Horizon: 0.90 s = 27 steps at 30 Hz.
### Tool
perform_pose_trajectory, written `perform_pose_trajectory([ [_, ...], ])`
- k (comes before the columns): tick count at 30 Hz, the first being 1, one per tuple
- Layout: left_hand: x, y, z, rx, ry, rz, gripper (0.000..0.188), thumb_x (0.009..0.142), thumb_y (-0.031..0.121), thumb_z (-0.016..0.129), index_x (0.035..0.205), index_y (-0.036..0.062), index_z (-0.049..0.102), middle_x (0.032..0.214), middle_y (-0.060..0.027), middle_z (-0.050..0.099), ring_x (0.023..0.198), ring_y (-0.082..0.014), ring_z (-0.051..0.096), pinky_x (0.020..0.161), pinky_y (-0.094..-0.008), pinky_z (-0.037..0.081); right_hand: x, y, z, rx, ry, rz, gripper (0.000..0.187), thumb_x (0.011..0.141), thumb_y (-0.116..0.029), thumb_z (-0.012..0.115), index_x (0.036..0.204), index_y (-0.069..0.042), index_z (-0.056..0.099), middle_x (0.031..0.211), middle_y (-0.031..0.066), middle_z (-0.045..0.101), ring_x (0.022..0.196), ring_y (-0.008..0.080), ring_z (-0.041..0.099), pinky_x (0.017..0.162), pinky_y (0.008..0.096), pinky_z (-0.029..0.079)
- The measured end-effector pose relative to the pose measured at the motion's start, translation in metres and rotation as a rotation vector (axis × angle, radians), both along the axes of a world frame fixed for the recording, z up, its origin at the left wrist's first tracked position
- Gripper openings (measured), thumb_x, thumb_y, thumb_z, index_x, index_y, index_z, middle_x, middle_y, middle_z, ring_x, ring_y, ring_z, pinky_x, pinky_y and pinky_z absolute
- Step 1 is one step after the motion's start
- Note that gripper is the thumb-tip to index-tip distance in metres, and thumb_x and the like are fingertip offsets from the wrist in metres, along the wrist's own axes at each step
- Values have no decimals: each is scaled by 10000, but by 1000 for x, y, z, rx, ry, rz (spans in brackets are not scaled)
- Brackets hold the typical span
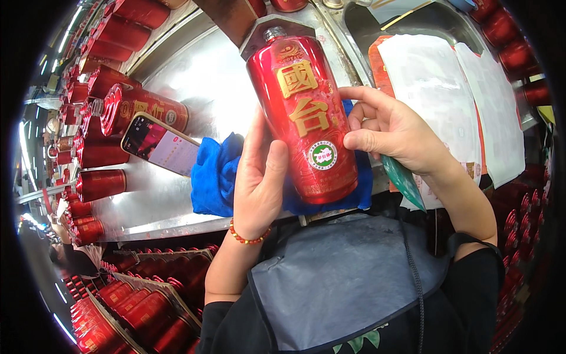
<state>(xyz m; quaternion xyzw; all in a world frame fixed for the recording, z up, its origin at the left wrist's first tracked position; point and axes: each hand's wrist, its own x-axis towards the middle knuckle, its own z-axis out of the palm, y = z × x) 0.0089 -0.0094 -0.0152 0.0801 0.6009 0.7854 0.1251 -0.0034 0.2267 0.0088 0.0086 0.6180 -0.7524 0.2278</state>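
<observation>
A glossy red bottle (306, 153) with raised gold characters, a round green-and-white label and a clear neck leans away from me in front of a dark octagonal metal piece (295, 26). My left hand (259, 177) is closed against its lower left side, the thumb along the edge. At its right side my right hand (389, 124) has bent fingers, with forefinger and thumb at the bottle's edge. Below that palm shows a green tapered piece (404, 183); whether the hand grips it I cannot tell. A blue cloth (218, 177) lies under and beside the bottle.
A phone (159, 144) lies on the metal table (177, 206), near a red bottle (141, 106) on its side. White sheets (430, 88) over red ones lie at right beside a metal basin (436, 23). Crates of red bottles (141, 307) stand below left.
</observation>
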Motion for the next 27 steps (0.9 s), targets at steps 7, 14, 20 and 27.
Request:
perform_pose_trajectory([
  [7,1,4,-2,-71,33,57,582,1113,285,437,1584,-17,274,1553,-128,443,1408,-209,454,1169,-366,374,2,2,-3,31,11,25,643,902,-216,806,1421,22,509,857,-18,586,724,43,553,635,196,445],
  [14,-1,-2,-6,56,11,-35,661,1089,228,507,1617,-1,181,1613,-137,360,1464,-223,377,1194,-383,324,1,14,-7,39,-9,15,557,976,-297,719,1411,6,545,877,-18,603,665,17,531,576,160,424],
  [20,-2,-3,-5,17,1,-32,722,1039,154,599,1613,-3,191,1597,-154,373,1458,-249,386,1192,-398,322,6,10,-6,14,1,13,500,998,-318,696,1374,-6,589,956,1,659,801,38,579,710,185,467],
  [27,-2,-2,-2,3,4,-27,712,1042,182,602,1609,-4,213,1580,-150,398,1435,-241,414,1183,-393,336,8,4,-10,101,14,73,751,830,-128,858,1457,25,474,950,-4,574,829,43,584,745,181,474],
])
